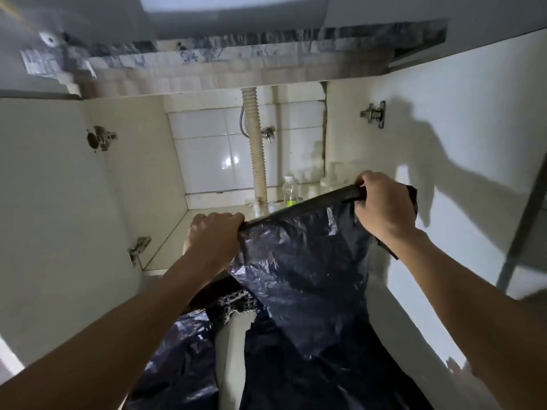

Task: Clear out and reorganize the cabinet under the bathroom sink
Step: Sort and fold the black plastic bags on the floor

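A large black plastic bag (302,261) hangs stretched in front of the open cabinet under the sink. My left hand (214,232) grips its top edge at the left, and my right hand (381,202) grips the same edge higher up at the right. The bag drapes down between my arms to the floor and hides the right part of the cabinet floor (180,235). Behind the bag, a clear bottle with a green label (289,190) stands at the back, and a pale pump bottle (333,179) stands in the right rear corner.
A ribbed drain hose (258,149) runs down the tiled back wall, with a valve (268,133) beside it. The right cabinet door (444,143) stands open beside my right arm, and the left door (44,202) is open too. More black bag plastic (177,350) lies below.
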The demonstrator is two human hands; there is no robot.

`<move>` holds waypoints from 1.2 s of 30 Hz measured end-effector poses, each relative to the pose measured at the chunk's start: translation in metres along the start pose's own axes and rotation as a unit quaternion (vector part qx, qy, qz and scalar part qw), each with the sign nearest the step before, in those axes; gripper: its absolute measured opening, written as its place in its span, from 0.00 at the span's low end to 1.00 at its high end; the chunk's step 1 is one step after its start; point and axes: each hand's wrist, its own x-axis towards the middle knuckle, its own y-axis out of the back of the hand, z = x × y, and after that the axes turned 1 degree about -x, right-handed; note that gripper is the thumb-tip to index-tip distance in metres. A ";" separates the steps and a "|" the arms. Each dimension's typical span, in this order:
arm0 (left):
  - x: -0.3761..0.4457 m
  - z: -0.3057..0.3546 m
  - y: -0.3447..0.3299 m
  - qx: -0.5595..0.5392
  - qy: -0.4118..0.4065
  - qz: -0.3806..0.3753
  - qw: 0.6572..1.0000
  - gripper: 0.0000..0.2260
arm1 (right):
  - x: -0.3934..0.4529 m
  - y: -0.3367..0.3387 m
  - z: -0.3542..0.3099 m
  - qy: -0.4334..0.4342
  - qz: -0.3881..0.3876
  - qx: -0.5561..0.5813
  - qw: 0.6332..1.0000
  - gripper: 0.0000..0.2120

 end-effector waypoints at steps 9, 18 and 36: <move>-0.079 0.050 -0.012 0.021 -0.170 -0.326 0.930 0.21 | -0.092 0.006 0.055 -0.005 -0.468 -0.178 0.866 0.06; -0.177 0.110 -0.108 0.044 -0.205 -0.599 0.773 0.15 | -0.246 -0.072 0.076 -0.042 -0.571 -0.190 0.798 0.13; -0.247 0.109 -0.159 -0.103 -0.002 -0.673 0.732 0.45 | -0.302 -0.112 0.070 -0.048 -0.763 -0.249 0.595 0.36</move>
